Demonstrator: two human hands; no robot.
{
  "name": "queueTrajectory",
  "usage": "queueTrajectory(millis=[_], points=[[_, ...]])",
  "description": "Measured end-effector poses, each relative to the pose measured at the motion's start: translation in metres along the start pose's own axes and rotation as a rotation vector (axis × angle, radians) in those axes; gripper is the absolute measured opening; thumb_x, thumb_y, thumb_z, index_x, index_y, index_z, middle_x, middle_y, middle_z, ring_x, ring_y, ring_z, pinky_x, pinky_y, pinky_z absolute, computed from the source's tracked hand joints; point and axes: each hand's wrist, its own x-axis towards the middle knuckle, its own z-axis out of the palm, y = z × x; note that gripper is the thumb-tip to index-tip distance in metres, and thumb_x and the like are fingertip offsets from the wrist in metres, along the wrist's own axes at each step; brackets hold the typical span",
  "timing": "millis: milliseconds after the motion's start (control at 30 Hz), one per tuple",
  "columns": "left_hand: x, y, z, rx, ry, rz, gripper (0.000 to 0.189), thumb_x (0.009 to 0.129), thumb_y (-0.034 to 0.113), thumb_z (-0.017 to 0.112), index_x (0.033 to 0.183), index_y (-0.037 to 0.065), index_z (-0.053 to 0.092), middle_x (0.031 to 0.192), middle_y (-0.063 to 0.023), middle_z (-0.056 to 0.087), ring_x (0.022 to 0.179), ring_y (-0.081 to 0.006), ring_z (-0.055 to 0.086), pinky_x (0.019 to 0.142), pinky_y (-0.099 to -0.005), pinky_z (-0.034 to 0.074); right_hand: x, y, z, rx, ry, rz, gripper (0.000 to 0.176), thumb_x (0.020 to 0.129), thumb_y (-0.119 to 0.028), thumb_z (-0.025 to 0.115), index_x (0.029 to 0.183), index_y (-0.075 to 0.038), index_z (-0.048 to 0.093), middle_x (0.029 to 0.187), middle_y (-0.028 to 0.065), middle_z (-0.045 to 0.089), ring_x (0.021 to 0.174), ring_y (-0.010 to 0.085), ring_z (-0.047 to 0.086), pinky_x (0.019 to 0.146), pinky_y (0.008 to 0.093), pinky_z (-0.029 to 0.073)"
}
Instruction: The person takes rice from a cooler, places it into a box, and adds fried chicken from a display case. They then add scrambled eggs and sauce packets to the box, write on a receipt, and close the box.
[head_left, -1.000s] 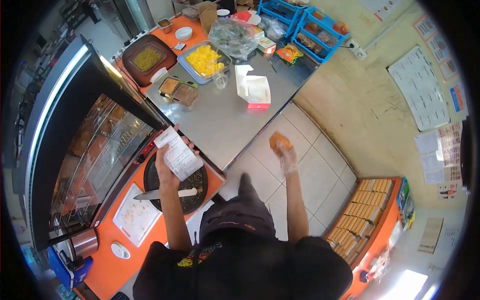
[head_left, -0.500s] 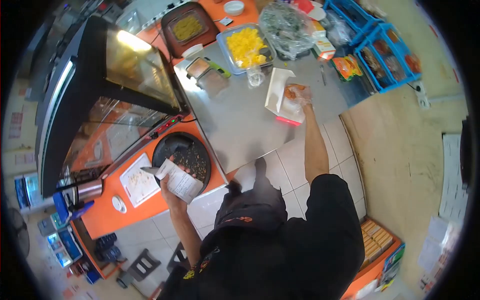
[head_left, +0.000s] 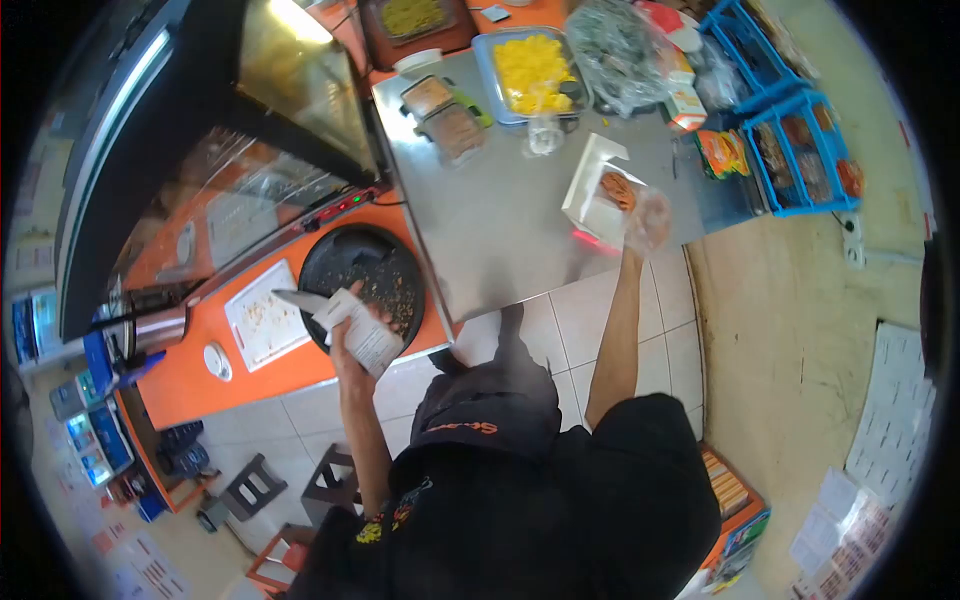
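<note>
My left hand point(head_left: 347, 352) is closed on a white printed card point(head_left: 366, 338), lines of small text on its face, over the edge of a black round pan point(head_left: 322, 262) strewn with brown crumbs. A knife blade point(head_left: 297, 299) sticks out beside the card towards the cutting board; its handle is hidden. On the steel table, an open white carton point(head_left: 590, 196) with a red lower edge holds a piece of reddish-brown food point(head_left: 618, 189). Just at the carton's right side is my right hand point(head_left: 649, 222), in a clear plastic glove, its fingers blurred.
A white cutting board point(head_left: 250, 318) with crumbs lies on the orange counter beside a glass-fronted warmer point(head_left: 300, 90). Farther back stand a tub of yellow chunks point(head_left: 530, 72), a bag of greens point(head_left: 622, 60) and blue baskets point(head_left: 800, 150). A wall runs along the right.
My right hand has drawn back from the food to the carton's right side, leaving the food in the carton. My left hand still holds the card. The whole view has shifted.
</note>
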Motion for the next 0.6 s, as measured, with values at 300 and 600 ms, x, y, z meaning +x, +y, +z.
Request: queueTrajectory(millis=[300, 600], points=[[-0.006, -0.050, -0.114, 0.961, -0.286, -0.012, 0.039, 0.098, 0.028, 0.046, 0.125, 0.003, 0.056, 0.120, -0.0133, 0.061, 0.109, -0.0228, 0.057, 0.096, -0.0353, 0.042, -0.281, -0.324, 0.000, 0.739, -0.659, -0.046, 0.056, 0.100, -0.039, 0.046, 0.136, 0.004, 0.041, 0.133, 0.0154, 0.052, 0.126, 0.0259, 0.047, 0.108, 0.0382, 0.036], [-0.091, 0.047, -0.426, 1.560, -0.601, -0.301, 0.044, 0.093, 0.023, 0.043, 0.134, 0.007, 0.050, 0.131, -0.0200, 0.056, 0.121, -0.0334, 0.054, 0.102, -0.0431, 0.042, -0.451, -0.612, 0.063, 0.735, -1.233, -0.627, 0.038, 0.097, -0.026, 0.056, 0.125, 0.000, 0.054, 0.122, 0.0130, 0.061, 0.107, 0.0260, 0.060, 0.091, 0.0360, 0.047]])
